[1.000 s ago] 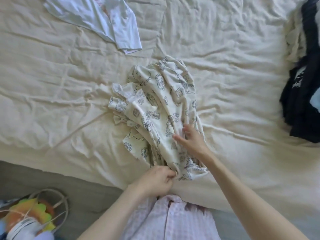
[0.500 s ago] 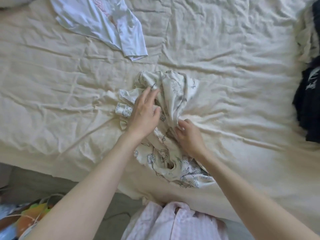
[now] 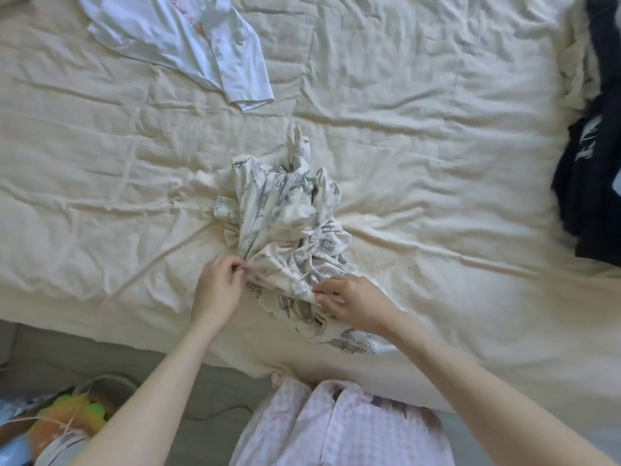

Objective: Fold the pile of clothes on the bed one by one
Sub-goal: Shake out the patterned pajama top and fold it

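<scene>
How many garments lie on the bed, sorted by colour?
Cream printed garment, pinched by left hand and right hand: 1
Pale blue-white top: 1
Dark clothes at the right edge: a heap, number unclear
Total: at least 3

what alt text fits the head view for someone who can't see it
Both hands, left hand and right hand, pinch a crumpled printed garment near the front edge of a cream bed. A white top lies far left, dark clothes at right.
</scene>
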Tool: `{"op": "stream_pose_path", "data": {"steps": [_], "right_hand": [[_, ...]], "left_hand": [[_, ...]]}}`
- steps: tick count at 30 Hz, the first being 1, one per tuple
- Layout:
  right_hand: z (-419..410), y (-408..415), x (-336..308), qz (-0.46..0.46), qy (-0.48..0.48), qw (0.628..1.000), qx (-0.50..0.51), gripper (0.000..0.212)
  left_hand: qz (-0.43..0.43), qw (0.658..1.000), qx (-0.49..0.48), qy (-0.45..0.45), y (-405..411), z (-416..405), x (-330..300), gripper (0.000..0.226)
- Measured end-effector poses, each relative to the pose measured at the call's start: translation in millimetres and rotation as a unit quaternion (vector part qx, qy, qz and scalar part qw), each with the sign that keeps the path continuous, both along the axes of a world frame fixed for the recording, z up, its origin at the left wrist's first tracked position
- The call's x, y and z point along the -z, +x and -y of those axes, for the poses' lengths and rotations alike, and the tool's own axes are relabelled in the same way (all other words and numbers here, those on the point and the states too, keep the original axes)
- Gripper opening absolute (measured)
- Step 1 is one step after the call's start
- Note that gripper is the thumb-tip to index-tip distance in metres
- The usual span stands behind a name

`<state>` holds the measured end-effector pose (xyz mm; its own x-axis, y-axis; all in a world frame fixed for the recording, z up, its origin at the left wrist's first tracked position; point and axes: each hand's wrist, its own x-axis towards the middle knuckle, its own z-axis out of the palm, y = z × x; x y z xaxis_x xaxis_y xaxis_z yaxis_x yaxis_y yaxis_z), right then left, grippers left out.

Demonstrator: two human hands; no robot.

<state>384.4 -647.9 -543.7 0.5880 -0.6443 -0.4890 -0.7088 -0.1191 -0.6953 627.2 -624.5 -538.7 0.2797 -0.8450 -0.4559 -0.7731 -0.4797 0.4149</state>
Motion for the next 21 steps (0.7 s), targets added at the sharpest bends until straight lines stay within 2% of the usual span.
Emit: {"op": "stream_pose_path", "data": {"steps": [2, 4, 6, 7, 9, 10, 12, 14, 16, 19, 21], "right_hand": [[-1, 6, -1, 0.002, -0.012, 0.999, -0.04, 0.03], [-10, 17, 0, -0.014, -0.047, 0.991, -0.127, 0.032], [-21, 29, 1, -0.029, -0.074, 0.977, -0.198, 0.034], [-25, 35, 1, -0.027, -0.069, 0.976, -0.207, 0.035], [-27, 43, 1, -0.018, -0.05, 0.98, -0.193, 0.038], [-27, 45, 1, -0.019, -0.049, 0.981, -0.189, 0.039], [-28, 48, 2, -0.027, -0.059, 0.977, -0.202, 0.041], [-28, 48, 0, -0.028, -0.049, 0.974, -0.22, 0.044], [-24, 44, -2, 0.007, -0.015, 0.982, -0.19, 0.039], [-11, 32, -6, 0.042, 0.038, 0.996, -0.062, 0.027], [1, 25, -6, 0.022, 0.014, 0.999, 0.025, 0.025]], "left_hand": [[-0.017, 0.991, -0.116, 0.063, 13, -22, 2, 0.012], [-0.031, 0.981, -0.162, 0.103, 19, -33, 6, 0.02], [-0.035, 0.978, -0.194, 0.069, 16, -26, 4, 0.027], [-0.026, 0.98, -0.198, 0.023, 13, -19, 2, 0.028], [-0.016, 0.983, -0.168, -0.068, 1, -3, -1, 0.019], [-0.038, 0.987, -0.134, -0.082, -7, 5, -3, 0.014], [-0.115, 0.992, -0.042, -0.024, -28, 17, 0, 0.013], [-0.13, 0.989, 0.043, 0.062, -46, 21, 9, 0.027], [-0.097, 0.992, 0.018, 0.083, -56, 21, 14, 0.025], [-0.072, 0.995, -0.014, 0.062, -53, 18, 13, 0.007], [-0.137, 0.988, -0.057, 0.039, -45, 15, 7, 0.007]]}}
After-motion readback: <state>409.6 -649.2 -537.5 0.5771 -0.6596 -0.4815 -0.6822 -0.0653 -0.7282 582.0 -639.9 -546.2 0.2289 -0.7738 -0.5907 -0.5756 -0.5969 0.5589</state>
